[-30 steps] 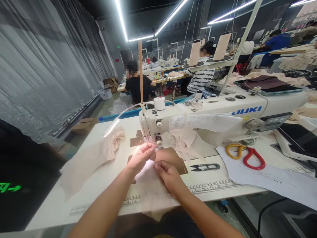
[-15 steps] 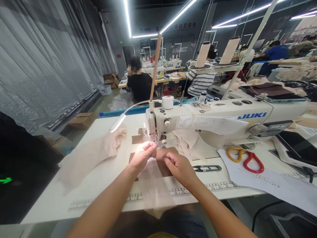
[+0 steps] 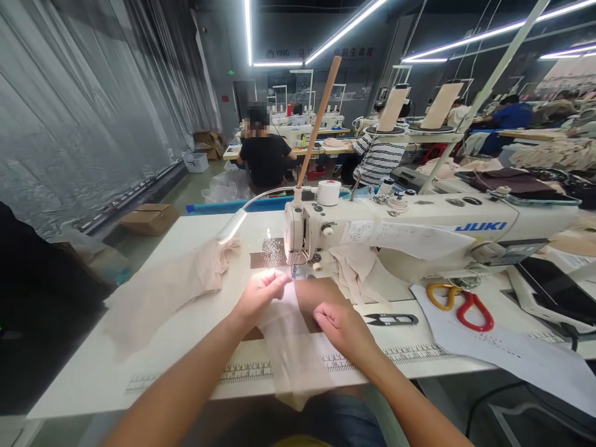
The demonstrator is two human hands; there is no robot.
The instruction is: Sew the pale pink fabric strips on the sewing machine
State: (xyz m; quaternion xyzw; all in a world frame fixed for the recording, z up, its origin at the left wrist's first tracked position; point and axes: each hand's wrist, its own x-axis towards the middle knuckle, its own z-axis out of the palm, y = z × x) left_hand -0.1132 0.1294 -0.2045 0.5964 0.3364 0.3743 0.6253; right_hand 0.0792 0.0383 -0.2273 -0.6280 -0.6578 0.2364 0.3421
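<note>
A pale, sheer piece of fabric runs from under the needle area of the white JUKI sewing machine down over the table's front edge. Just left of the presser foot, my left hand is closed in a pinch on the fabric. My right hand rests lower, to the right of the fabric, over a brown patch of the machine bed. Its fingers are curled closed, and whatever they may hold is hidden. Thread snips lie right of that hand.
Bunched beige fabric lies on the left, with more behind the needle. Scissors with yellow and red handles rest on white paper. A small lamp reaches over the bed. Co-workers sit farther back.
My right hand has drawn back from the needle, slightly down and to the right. My left hand stays near the needle, still pinching the fabric. The camera view has shifted slightly.
</note>
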